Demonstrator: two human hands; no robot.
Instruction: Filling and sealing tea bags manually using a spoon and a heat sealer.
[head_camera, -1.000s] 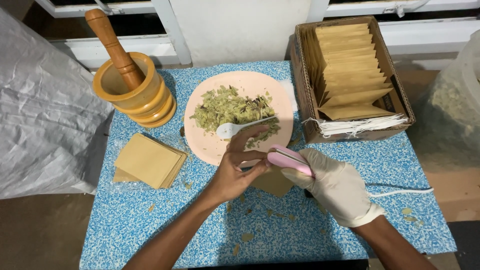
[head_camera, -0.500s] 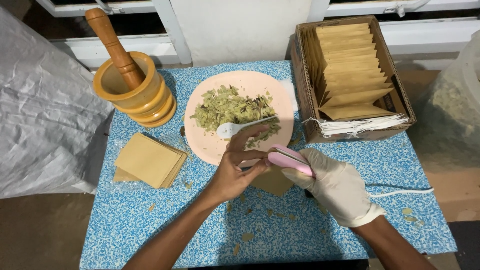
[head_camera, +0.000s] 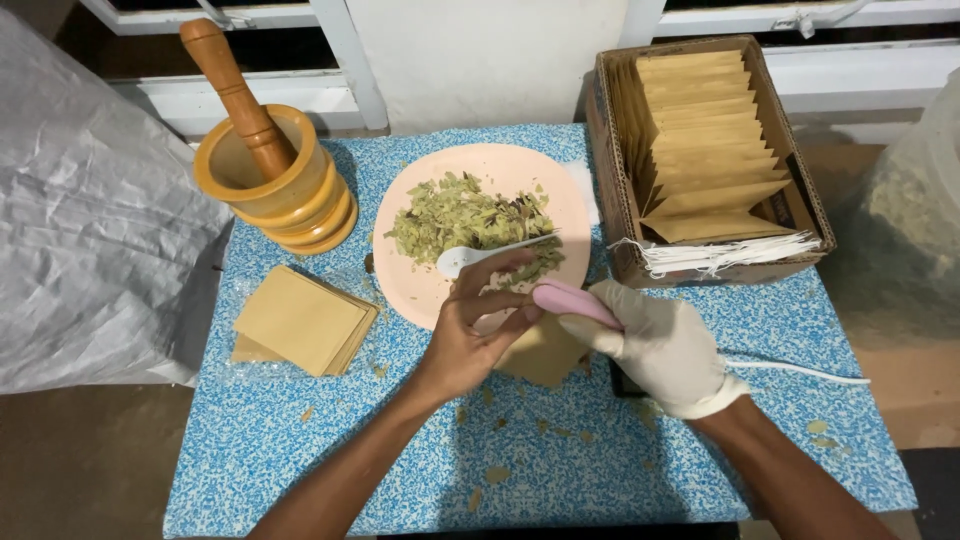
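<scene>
Small home-style herb-packing station: blue speckled table (head_camera: 300, 460) under a white window frame (head_camera: 350, 60). On the table: wooden mortar (head_camera: 275, 195), plate of dried leaves (head_camera: 470, 215), cardboard box of paper sachets (head_camera: 700, 150).

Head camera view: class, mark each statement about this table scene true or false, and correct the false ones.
1. The right hand wears a white glove. True.
2. The pestle lies flat on the table. False: it stands tilted in the wooden mortar.
3. The pink plate holds crushed dried leaves. True.
4. The cardboard box is empty. False: it holds a row of brown paper bags.
5. The left hand is gloved. False: it is bare.
</scene>
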